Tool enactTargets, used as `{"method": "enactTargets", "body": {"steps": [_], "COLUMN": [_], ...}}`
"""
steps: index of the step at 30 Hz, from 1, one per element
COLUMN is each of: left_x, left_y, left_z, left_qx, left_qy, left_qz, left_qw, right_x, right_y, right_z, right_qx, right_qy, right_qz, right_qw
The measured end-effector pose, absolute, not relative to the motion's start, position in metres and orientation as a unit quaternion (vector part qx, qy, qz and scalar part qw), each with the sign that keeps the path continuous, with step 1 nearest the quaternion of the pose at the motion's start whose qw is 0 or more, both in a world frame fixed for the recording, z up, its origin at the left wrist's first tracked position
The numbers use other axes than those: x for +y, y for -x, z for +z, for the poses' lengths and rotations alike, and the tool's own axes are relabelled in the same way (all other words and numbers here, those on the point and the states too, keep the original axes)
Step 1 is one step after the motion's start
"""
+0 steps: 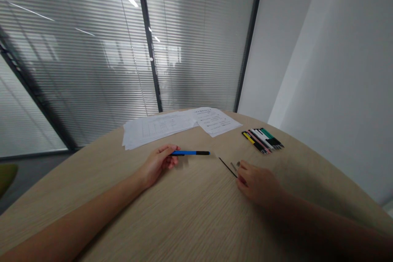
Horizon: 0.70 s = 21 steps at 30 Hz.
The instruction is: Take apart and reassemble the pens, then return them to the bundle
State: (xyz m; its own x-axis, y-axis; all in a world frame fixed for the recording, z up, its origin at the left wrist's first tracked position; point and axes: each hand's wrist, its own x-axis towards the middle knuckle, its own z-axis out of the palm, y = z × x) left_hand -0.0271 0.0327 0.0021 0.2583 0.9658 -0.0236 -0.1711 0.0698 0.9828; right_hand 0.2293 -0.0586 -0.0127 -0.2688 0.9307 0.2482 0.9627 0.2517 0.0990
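Observation:
My left hand [159, 163] is closed around the rear part of a blue pen [190, 153]. The pen lies level above the table, its black grip end pointing right. My right hand [258, 182] is low over the tabletop with its fingers curled in. A thin black pen refill [227, 167] runs from between these fingers up and to the left. Beside the refill is a small greyish piece [233, 166], too small to name. A tiny metallic bit [238, 163] shows at the index fingertip. The inside of my right hand is hidden.
Several pens [263, 141], among them yellow, pink, white and green ones, lie side by side at the right. Printed paper sheets [162, 127] overlap toward the far edge of the round wooden table [172, 221]. Behind are glass panels with blinds [196, 49] and a white wall [344, 69].

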Motion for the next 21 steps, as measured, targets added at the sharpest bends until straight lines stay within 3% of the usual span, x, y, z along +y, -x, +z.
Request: {"method": "enactTargets", "body": {"steps": [3, 12, 21], "left_x": [0.027, 0.004, -0.01], "left_y": [0.024, 0.007, -0.002], "left_z": [0.006, 0.015, 0.016], "left_qx": [0.397, 0.37, 0.402], "left_qy": [-0.513, -0.579, -0.559], "left_qz": [0.439, 0.369, 0.362], "left_qw": [0.621, 0.626, 0.628], "right_x": [-0.057, -0.067, -0.067], "right_y": [-0.23, -0.218, -0.216], "right_z": [-0.01, -0.011, -0.014], "right_qx": [-0.781, -0.821, -0.836], "right_qy": [0.607, 0.493, 0.439], "right_qz": [-0.111, -0.035, -0.038], "right_qw": [0.097, 0.285, 0.327]}}
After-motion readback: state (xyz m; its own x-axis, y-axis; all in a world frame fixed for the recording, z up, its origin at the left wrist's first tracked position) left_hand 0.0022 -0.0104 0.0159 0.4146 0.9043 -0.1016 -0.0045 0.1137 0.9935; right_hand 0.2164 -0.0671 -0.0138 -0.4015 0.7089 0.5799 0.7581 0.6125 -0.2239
